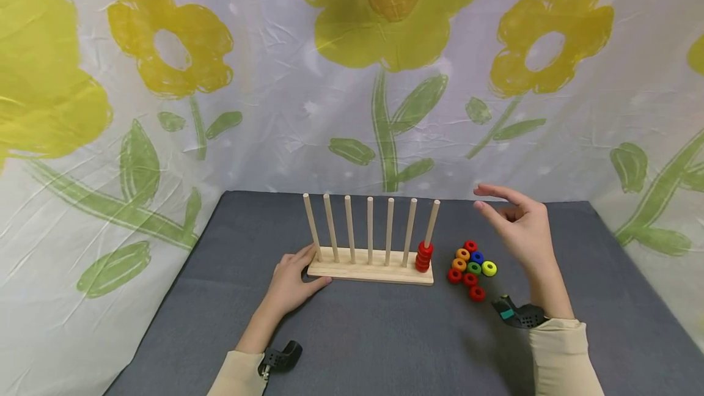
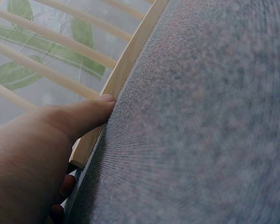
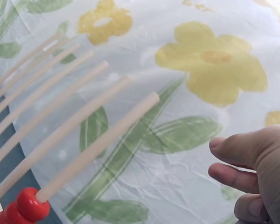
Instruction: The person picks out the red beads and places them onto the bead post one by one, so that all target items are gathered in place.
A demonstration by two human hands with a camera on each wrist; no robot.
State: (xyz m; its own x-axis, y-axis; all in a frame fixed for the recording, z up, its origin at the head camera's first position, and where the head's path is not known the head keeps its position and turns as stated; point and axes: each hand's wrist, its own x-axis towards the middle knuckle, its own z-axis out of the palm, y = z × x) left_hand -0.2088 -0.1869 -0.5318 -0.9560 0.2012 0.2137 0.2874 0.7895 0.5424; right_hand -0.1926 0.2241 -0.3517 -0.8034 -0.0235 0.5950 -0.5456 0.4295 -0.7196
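A pale wooden peg stand (image 1: 352, 271) with a row of upright pegs rests on the dark cloth. Several red rings (image 1: 423, 256) are stacked on its rightmost peg; the other pegs carry nothing. My left hand (image 1: 290, 283) holds the left end of the base, the thumb along the front edge (image 2: 113, 79) and the fingers round the end. Raised to the right of the stand, my right hand (image 1: 522, 231) holds nothing, its thumb and forefinger apart. In the right wrist view, that hand (image 3: 266, 172) is apart from the bare tip of the ringed peg (image 3: 149, 102).
To the right of the stand lies a group of loose rings: several red ones (image 1: 476, 293), two orange (image 1: 459, 264), a blue (image 1: 476, 257), a green (image 1: 473, 268) and a yellow (image 1: 489, 268). Behind the table (image 1: 357, 335) hangs a flower-printed cloth (image 1: 264, 139).
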